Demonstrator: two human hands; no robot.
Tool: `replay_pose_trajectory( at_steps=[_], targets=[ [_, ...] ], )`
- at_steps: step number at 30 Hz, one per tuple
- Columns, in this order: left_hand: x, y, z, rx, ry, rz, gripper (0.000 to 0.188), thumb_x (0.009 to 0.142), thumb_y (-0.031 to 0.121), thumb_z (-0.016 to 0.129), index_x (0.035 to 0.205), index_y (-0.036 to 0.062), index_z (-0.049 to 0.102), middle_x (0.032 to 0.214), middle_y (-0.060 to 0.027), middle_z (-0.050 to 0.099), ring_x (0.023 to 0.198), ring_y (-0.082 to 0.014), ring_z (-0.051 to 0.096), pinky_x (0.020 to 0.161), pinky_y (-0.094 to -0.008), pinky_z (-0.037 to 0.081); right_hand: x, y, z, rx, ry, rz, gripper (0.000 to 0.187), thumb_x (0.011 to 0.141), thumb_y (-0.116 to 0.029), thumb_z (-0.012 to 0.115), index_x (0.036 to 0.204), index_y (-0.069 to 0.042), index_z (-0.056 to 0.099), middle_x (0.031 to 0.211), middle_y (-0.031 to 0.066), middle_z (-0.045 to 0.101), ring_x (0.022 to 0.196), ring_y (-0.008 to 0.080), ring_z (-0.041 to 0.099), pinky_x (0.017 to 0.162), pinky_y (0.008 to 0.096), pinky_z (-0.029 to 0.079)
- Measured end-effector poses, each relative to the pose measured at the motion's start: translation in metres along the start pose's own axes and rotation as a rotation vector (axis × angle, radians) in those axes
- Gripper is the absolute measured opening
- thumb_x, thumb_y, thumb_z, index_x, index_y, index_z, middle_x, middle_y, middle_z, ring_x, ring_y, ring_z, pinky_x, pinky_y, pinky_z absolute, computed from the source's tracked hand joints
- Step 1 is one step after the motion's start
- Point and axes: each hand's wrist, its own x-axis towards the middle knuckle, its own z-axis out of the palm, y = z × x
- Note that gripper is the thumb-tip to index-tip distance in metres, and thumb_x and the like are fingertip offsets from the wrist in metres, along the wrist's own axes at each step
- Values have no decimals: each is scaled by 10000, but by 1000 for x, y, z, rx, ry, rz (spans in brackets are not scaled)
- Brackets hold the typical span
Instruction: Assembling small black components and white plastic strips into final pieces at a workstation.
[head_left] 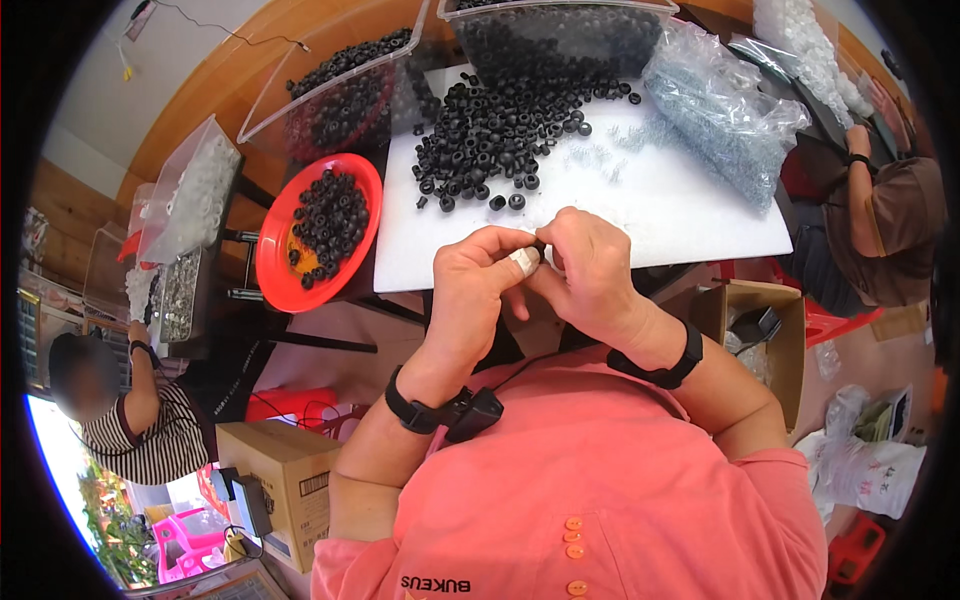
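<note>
Over the near edge of a white board (690, 220), my left hand (478, 280) and my right hand (588, 268) meet, fingertips pinched together. Between them is a small black part (540, 246), mostly hidden by the fingers; it resembles the loose round pieces nearby. White tape wraps the left thumb. Just beyond the hands, a heap of small black ring-shaped parts (480, 140) spreads over the board. Left of the board, a red plate (268, 250) holds more such black parts. Small clear pieces (605, 155) lie scattered to the right of the heap.
Clear bins (560, 45) of black parts stand behind the board. A plastic bag (725, 125) of small bluish-clear pieces lies at its right. Two other people work at the sides, one in a striped shirt (150, 440), one in brown (890, 230). Cardboard boxes (285, 480) flank me.
</note>
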Motion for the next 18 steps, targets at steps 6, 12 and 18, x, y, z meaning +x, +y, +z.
replay_pose_trajectory(
  at_steps=[6, 12, 18],
  targets=[
    [-2, 2, -4, 35, -78, -51, 143, 944, 60, 609, 971, -58, 684, 769, -95, 695, 569, -107, 608, 425, -204, 420, 7, 4, -12, 59, -84, -44, 321, 623, -78, 756, 794, -64, 485, 667, 90, 519, 555, 298, 550, 493, 397, 428],
    [-4, -6, -7, 18, -83, -45, 152, 957, 41, 577, 972, -75, 675, 765, -114, 700, 571, -137, 635, 417, -205, 425, 7, 2, -9, 81, -125, -48, 331, 627, -82, 761, 763, -66, 459, 631, 95, 512, 526, 294, 555, 465, 395, 429],
    [-4, -6, -8, -12, -83, -63, 135, 945, 33, 586, 967, -60, 682, 760, -99, 694, 560, -113, 622, 415, -195, 409, -1, -7, 2, 118, -28, -24, 303, 628, -30, 733, 736, -65, 452, 638, 98, 525, 515, 293, 557, 459, 396, 426]
  ],
)
